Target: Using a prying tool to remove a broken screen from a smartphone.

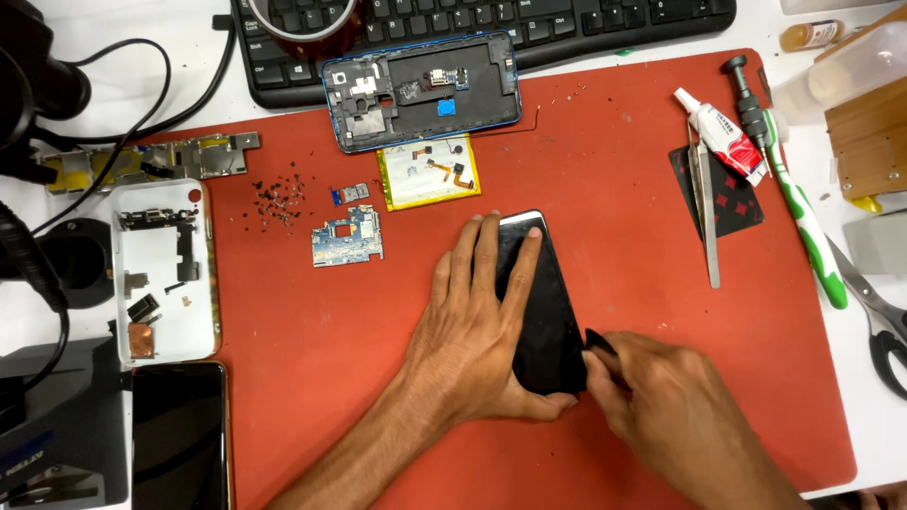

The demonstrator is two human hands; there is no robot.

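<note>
The left hand [477, 326] lies flat, fingers spread, pressing a black phone [543, 302] onto the red mat [642, 217]. The right hand [661, 406] pinches a small black pick [599, 342] against the phone's right edge.

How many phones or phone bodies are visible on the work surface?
3. A black phone lies under the left hand, with the right hand at its edge; an opened blue-framed phone body lies below the keyboard; a dark phone lies bottom left.

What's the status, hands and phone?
Left hand flat on black phone, pinning it to red mat. Right hand holds dark pick at phone's edge. Nothing in the way.
</note>
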